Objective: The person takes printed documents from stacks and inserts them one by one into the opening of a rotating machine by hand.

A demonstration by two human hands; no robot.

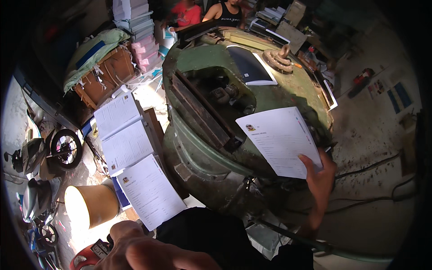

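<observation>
Right hand: The right hand (322, 173) is gripping a thin sheaf of white printed paper (280, 139) by its lower right corner; the thumb is pressing on the printed face, while the other fingers are mostly hiding behind.
Held sheaf: It is slanting over the near side of a big, rounded, green metal machine (195, 57); I cannot tell whether it is touching the metal.
Left hand: The left hand (146, 252) is bending at the knuckles, its fingertips hiding from me, so I cannot tell whether they are holding anything.
Paper row: Three stacks of white printed sheets (150, 191) are lying left of the machine, the nearest one ending just beside the left hand.
Bucket: A pale yellow, round bucket (102, 204) is sitting left of that nearest stack.
Machine top: A black rectangular sheet (249, 63) is resting there.
</observation>
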